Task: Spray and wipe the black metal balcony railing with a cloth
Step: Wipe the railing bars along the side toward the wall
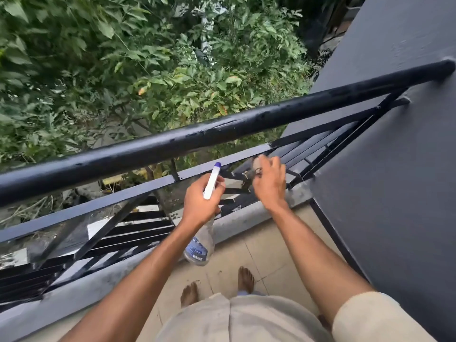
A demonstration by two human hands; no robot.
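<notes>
**Balcony railing wiped by one hand, spray bottle held in the other**

Balcony railing (222, 134) of black metal is seen from above. It crosses the view from lower left to a dark grey wall (394, 156) at right, with green foliage beyond. Its round top bar is glossy and looks wet in patches; flat slanted bars lie beneath it.

The left grip (201, 202) is clenched round the neck of a clear spray bottle (200, 245), whose white, blue-tipped nozzle points toward the bars. The right grip (269, 180) is closed on a small cloth (255, 163), blurred, held against the inner bars just below the top bar. Bare feet are seen on the tiled floor (266, 250).

The railing is judged fixed and rigid, so firm pressure should be borne. Its wet paint is probably slippery, so each bar is best gripped through cloth wrapped round it. The cloth looks soft and light, and is best bunched in the palm. The plastic bottle is likely light and is best held at the neck.
</notes>
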